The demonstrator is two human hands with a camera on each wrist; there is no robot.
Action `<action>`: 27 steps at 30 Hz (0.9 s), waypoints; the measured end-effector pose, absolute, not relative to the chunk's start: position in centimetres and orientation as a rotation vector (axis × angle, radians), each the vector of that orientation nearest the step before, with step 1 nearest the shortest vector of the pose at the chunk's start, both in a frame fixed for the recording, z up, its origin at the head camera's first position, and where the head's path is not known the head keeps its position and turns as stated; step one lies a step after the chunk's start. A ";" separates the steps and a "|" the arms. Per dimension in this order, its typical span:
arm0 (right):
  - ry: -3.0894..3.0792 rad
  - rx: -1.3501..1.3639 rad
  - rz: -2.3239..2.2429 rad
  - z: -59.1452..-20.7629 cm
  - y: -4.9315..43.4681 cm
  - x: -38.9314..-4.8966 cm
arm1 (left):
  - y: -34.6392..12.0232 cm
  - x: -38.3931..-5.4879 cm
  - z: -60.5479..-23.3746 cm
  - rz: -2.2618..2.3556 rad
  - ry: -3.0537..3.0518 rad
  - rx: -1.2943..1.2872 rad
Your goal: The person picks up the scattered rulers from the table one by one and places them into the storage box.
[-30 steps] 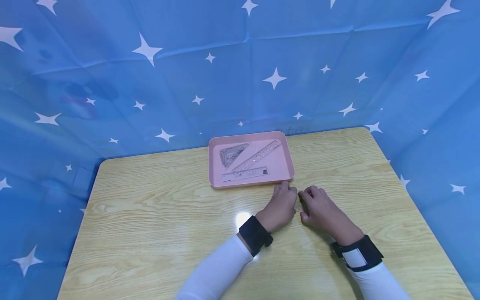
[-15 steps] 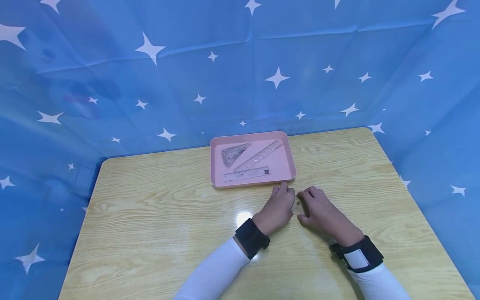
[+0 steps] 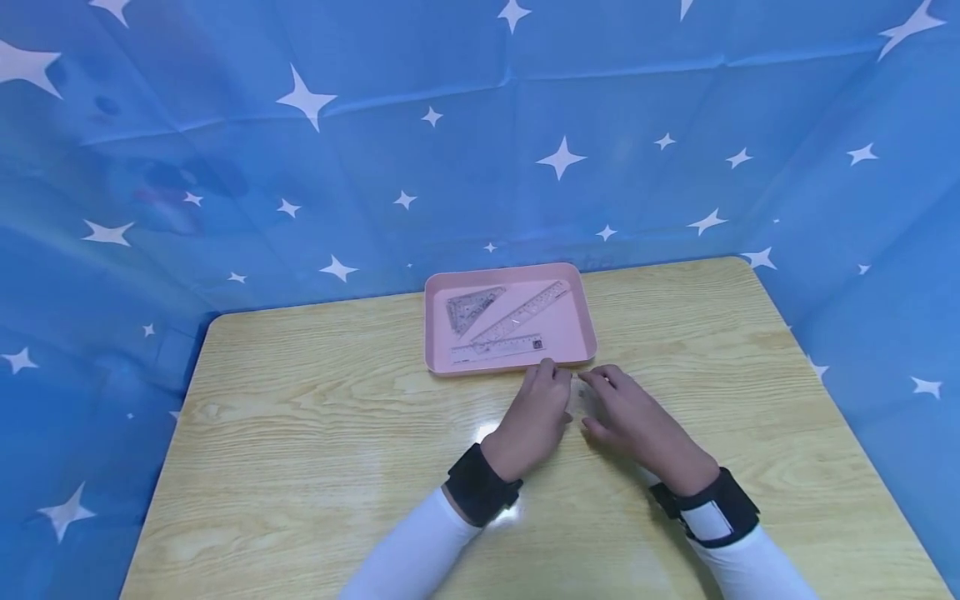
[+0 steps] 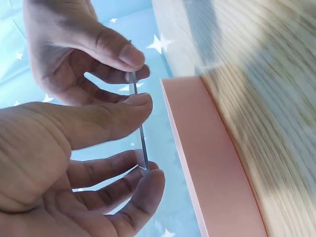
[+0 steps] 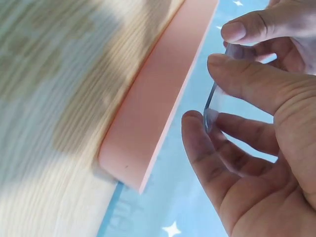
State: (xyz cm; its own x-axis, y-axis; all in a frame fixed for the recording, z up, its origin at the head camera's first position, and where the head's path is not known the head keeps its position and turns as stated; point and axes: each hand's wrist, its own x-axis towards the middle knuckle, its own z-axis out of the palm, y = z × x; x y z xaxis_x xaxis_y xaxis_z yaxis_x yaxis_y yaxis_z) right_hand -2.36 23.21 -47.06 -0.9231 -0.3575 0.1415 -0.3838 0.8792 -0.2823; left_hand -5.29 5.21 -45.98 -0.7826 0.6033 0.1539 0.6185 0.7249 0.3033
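Both hands hold a thin clear plastic piece [image 4: 142, 136] just in front of the pink tray [image 3: 511, 367]. Seen almost edge-on in the wrist views, its exact kind cannot be told. My left hand [image 3: 528, 417] pinches one end between thumb and fingers. The thumb and fingers of my right hand [image 3: 637, 421] grip the other end, as the right wrist view shows. Inside the tray lie a clear set square [image 3: 472, 310], one clear ruler [image 3: 521, 313] set diagonally, and another clear ruler [image 3: 498, 347] along the near side.
The tray stands at the back of a wood-grain table [image 3: 300, 433]. Behind the table hangs a blue curtain [image 3: 450, 167] with white stars. Each wrist wears a black strap [image 3: 483, 485].
Both hands have moved a little to the left along the tray's near side, still holding the clear piece. The tray and its contents stay in place; the head view has shifted slightly.
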 end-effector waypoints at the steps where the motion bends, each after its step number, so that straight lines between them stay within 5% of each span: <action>1: -2.945 0.603 0.469 -46.9 23.1 -2.5 | 4.9 -5.3 -45.8 -0.548 -2.867 -1.007; 27: -2.818 0.758 0.479 -44.8 18.1 -7.6 | -0.7 -8.5 -44.6 -0.741 -2.860 -0.760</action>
